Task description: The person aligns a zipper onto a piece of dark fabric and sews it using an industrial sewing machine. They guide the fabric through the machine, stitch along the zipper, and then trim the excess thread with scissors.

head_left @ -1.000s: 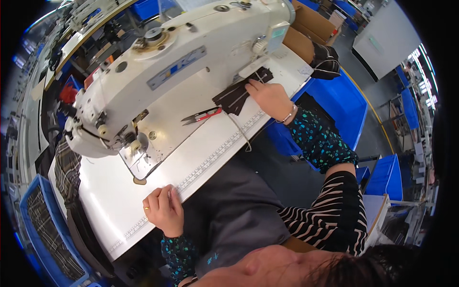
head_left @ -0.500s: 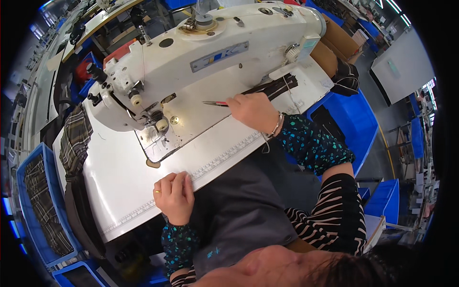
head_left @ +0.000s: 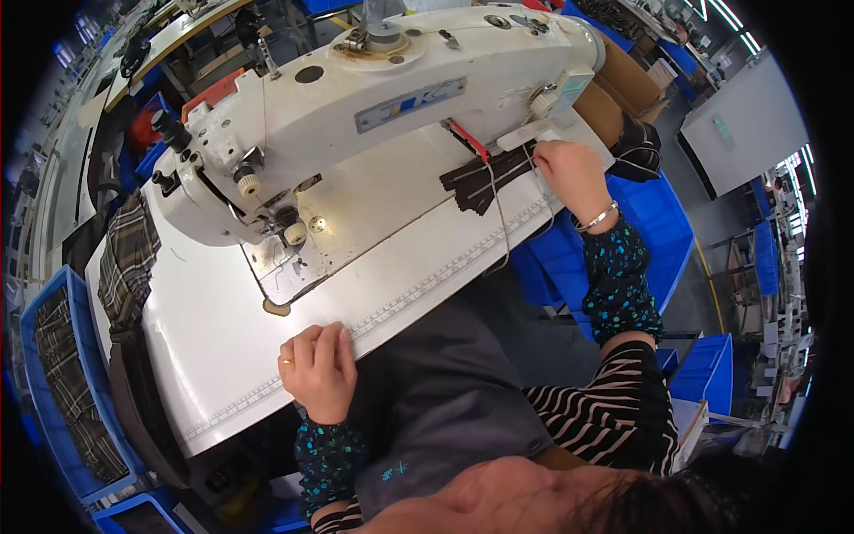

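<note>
My right hand (head_left: 575, 182) is closed at the right end of a bundle of dark brown strips (head_left: 491, 178), fingertips pinched together. The strips lie on the white sewing table (head_left: 213, 338), their loose ends fanned toward the left. A pale cord (head_left: 501, 216) crosses the bundle and hangs over the table's front edge. Just behind the strips lies a red-handled pair of thread snips (head_left: 467, 139), partly under the machine arm. My left hand (head_left: 320, 369) rests at the front edge over the printed ruler strip (head_left: 405, 309), fingers curled together with nothing visible in them.
A white sewing machine (head_left: 391, 98) spans the table's far side, its needle area at left. Plaid fabric (head_left: 129, 262) drapes over the left edge beside a blue crate (head_left: 67, 383) of similar cloth. At right stands a large blue bin (head_left: 654, 218), with a cardboard box (head_left: 627, 80) behind.
My right hand has let go of the snips and moved right onto the strip bundle. The strips now sit further left, fanned out. My left hand has barely moved.
</note>
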The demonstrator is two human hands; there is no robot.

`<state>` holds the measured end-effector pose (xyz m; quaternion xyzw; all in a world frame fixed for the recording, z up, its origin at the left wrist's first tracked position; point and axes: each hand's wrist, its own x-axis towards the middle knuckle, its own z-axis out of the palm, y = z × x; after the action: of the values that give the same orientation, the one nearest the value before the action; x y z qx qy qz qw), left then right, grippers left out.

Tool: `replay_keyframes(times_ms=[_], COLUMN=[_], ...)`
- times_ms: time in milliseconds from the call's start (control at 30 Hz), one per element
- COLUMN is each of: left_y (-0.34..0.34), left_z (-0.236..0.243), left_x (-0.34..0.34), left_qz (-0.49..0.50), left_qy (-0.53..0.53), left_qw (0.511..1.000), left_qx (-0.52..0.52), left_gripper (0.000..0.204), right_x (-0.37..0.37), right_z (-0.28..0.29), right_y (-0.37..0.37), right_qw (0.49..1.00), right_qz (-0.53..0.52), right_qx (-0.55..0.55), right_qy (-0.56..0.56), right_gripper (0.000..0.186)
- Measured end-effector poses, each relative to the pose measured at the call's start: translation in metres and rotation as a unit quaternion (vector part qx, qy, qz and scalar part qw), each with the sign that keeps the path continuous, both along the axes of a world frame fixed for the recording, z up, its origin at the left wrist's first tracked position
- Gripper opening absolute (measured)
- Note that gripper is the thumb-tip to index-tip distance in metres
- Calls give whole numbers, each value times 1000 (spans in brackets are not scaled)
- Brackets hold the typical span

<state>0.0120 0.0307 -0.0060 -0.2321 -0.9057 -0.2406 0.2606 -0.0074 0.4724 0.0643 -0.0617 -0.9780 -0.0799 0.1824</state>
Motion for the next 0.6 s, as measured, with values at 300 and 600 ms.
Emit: replay_keyframes(times_ms=[300, 600], left_y=[-1, -7], left_z=[-1, -2], left_x=[-3, -1], left_qz=[-1, 9], left_qy=[-1, -38], left_qw=[1000, 999], left_qx=[12, -4], left_gripper=[13, 31], right_x=[-7, -5], right_z=[-48, -24], right_y=[35, 50], right_qw=[991, 991], right_qz=[132, 121], right_qx=[20, 46], right_qy=[-5, -24], right_gripper=[20, 33])
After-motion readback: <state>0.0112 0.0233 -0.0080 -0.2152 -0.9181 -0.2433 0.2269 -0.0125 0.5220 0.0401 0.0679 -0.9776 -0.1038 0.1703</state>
